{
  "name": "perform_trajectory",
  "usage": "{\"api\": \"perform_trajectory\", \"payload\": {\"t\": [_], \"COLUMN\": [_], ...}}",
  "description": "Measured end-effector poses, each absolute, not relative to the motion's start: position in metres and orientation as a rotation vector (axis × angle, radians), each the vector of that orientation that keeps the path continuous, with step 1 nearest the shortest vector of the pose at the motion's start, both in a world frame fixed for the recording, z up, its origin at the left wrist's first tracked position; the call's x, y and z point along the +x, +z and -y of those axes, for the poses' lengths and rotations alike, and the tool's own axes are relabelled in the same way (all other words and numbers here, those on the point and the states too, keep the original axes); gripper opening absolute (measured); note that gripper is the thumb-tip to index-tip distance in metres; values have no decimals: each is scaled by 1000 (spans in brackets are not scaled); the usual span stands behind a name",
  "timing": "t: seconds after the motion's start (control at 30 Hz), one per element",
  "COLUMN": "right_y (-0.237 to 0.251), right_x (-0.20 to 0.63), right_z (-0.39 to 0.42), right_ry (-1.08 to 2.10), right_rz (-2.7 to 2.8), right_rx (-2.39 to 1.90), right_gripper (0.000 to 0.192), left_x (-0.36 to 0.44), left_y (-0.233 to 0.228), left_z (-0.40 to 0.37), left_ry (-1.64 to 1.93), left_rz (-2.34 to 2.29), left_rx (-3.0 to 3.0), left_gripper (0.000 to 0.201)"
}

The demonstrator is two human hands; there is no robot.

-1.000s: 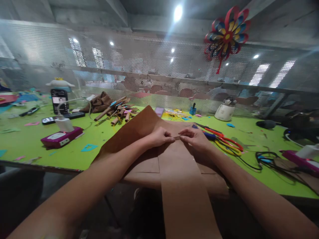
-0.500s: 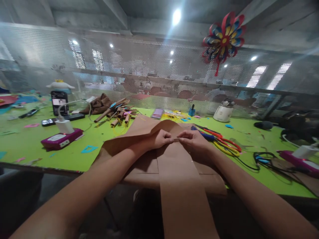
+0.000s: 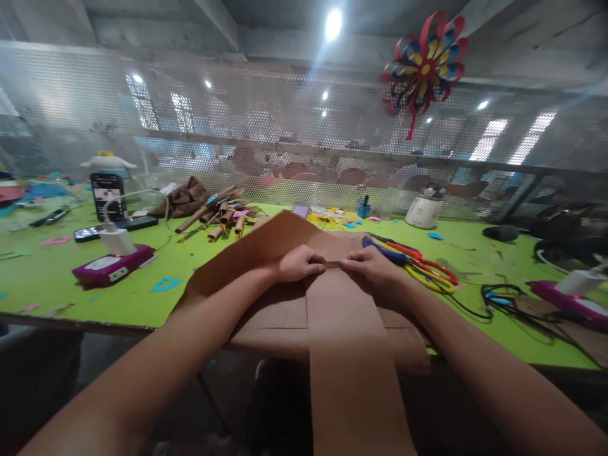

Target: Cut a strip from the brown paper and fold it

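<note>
While both arms stretch forward over the near edge of the green table [image 3: 71,278], the left hand [image 3: 297,263] and the right hand [image 3: 373,266] meet at the middle of the brown paper sheet [image 3: 285,310], each pinching the far end of a long brown paper strip [image 3: 351,354] between thumb and fingertips. The two pinches sit almost touching, probably so that the narrow end stays square and taut. From there the strip runs toward six o'clock, over the sheet and off the table edge, where it hangs free. The sheet itself lies flat near the edge, but its part at eleven o'clock of the hands rears up in a slanted fold, apparently lifted by the left hand's pull. Just beside the right hand, at two o'clock, lie scissors [image 3: 425,269] with red and yellow handles (easy to reach, blades pointing away). At ten o'clock a heap of rolled brown paper tubes [image 3: 223,218] rests on the table, loose, with no box around it. Farther at nine o'clock a white charger stands on a magenta case [image 3: 111,266]. A small blue cup [image 3: 365,210] at twelve o'clock holds something dark, too small to tell what.
</note>
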State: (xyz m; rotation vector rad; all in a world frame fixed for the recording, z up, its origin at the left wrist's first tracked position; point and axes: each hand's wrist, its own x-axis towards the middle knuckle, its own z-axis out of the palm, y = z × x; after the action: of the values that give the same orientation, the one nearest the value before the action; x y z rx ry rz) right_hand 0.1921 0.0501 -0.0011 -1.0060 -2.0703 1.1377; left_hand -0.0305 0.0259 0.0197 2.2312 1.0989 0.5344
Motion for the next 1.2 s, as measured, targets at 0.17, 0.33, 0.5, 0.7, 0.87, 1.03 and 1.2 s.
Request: {"api": "perform_trajectory", "payload": {"t": [0.17,0.33,0.5,0.7,0.87,1.03,1.2], "right_y": [2,6,5,2,-1,2,4], "right_x": [198,204,208,213,217,215,215], "right_z": [-56,-60,-62,-71,-76,-69,-69], "right_ry": [1189,1083,1056,1109,1246,1450,1553], "right_rz": [2097,2203,2251,2200,2097,1890,1703], "right_rx": [-1012,-983,-1012,-966,-913,-820,-768], "right_gripper": [47,41,43,38,35,40,36], "left_x": [-34,-36,-38,-44,-49,-49,-50], "left_y": [18,22,15,6,11,13,11], "left_z": [-28,-27,-32,-42,-37,-35,-40], "left_ry": [508,499,560,592,574,565,639], "left_rz": [-1073,-1045,-1095,-1015,-1058,-998,-939], "left_rx": [2137,2131,2026,2015,1887,1765,1622], "left_gripper": [27,24,26,27,17,27,26]}}
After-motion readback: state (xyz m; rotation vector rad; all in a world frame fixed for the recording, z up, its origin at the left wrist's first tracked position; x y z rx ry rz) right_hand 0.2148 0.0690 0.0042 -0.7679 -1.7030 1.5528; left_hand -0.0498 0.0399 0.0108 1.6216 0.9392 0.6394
